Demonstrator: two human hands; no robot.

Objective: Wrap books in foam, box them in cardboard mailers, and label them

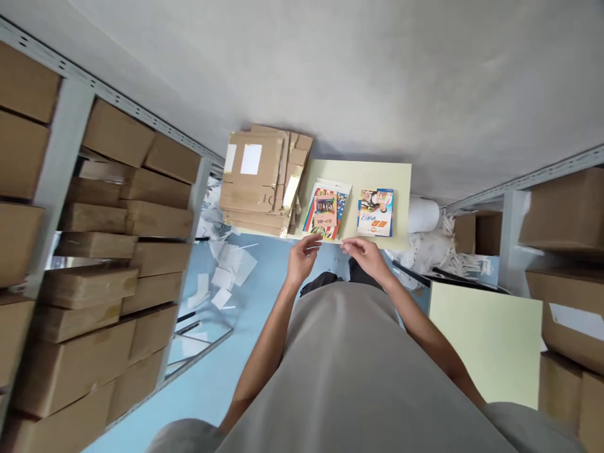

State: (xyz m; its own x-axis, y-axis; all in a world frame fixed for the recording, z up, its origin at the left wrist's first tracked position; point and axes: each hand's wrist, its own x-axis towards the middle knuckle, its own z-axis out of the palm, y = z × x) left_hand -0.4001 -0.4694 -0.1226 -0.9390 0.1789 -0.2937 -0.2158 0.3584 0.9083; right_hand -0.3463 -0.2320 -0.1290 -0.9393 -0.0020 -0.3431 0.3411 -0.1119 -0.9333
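I have two bare hands at the near edge of the pale yellow rectangular table point(380, 175), centre frame: left hand point(301, 259) and right hand point(367, 257) loosely curled, thumbs narrowly parted from fingers, nothing visibly held. I judge this a pause between handlings. Lifting the overlapping pile of glossy multicoloured printed items point(325, 212) at centre, or the squared white-and-blue printed pile point(375, 212) to its right, would call for wider fingers and a short forward reach. Two piles, then; I can't count their layers. One stack of flattened brown cardboard boxes point(250, 189) sits left of centre.
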